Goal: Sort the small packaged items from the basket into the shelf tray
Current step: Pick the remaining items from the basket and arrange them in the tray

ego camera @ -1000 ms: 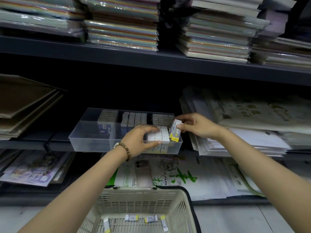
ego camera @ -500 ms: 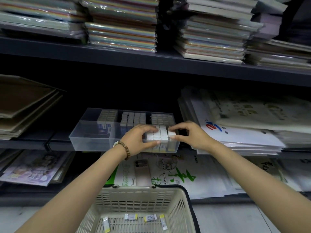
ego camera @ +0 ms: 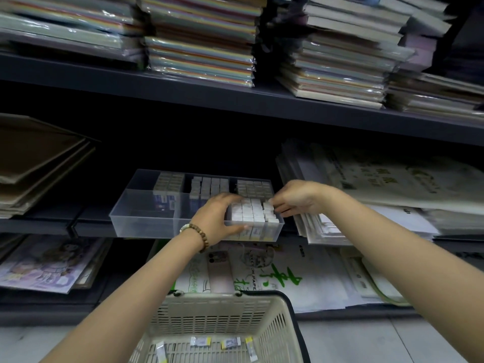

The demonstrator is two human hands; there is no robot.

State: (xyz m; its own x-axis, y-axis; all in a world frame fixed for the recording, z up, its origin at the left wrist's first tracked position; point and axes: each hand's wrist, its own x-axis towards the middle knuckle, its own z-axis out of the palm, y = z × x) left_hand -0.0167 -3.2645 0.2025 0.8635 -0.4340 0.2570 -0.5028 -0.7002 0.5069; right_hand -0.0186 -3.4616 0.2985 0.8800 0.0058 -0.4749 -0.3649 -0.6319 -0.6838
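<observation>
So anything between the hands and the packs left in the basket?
Nothing visible. The basket is open-topped, and four packs lie loose on its floor. The left hand and right hand are up at the front-right compartment of the tray.

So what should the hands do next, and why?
Probably lift the right hand away and reach down into the basket for another packet. Its fingertips sit on the end packet, which looks level with the white rows in the tray, and four packets lie in the basket.
</observation>
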